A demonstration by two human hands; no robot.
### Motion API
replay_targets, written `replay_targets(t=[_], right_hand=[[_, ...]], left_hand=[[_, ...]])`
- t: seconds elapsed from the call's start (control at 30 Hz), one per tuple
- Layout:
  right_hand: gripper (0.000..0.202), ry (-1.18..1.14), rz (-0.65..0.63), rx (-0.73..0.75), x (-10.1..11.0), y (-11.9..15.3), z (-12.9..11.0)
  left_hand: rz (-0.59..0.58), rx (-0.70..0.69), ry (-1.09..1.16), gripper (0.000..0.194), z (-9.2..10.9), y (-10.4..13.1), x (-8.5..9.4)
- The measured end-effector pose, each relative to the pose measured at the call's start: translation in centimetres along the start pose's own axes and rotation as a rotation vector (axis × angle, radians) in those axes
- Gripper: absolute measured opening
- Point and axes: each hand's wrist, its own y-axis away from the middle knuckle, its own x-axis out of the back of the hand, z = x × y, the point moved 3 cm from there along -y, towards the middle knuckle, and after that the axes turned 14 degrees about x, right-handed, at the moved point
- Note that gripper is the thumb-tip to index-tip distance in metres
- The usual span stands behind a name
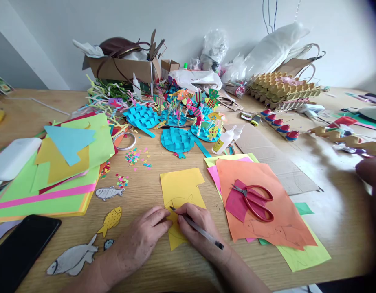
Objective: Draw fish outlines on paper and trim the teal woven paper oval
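A sheet of yellow paper (183,181) with a pencil-thin fish outline lies in front of me. My right hand (197,223) is closed around a pen (203,232), its tip on the paper near the fish's head. With fingers bent and held together, my left hand (148,230) presses on the sheet's left edge. Left of that hand are a small yellow dotted paper fish (111,219), a grey paper fish (73,258) and a striped white one (109,193). Red-handled scissors (251,199) rest on orange paper (236,173) to the right. Part of the drawing is hidden under my hands.
Stacked coloured paper (71,199) and a black phone (25,248) occupy the left. Blue woven paper pieces (175,139), glue bottles (223,140) and confetti (137,156) lie farther back. Cardboard (267,158) and egg trays (282,91) are right. Another person's hand (369,169) shows at the right edge.
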Motion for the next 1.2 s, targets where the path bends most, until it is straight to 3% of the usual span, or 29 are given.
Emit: replay_targets(t=[0.97,1.2], right_hand=[[0.013,0.004,0.009,0.010,0.09,-0.08,-0.14],[0.012,-0.051,0.077,-0.071,0.86,0.11,0.03]], left_hand=[[-0.039,0.027,0.042,0.030,-0.07,0.14,-0.10],[-0.030,0.021,0.017,0.029,-0.12,0.20,-0.07]])
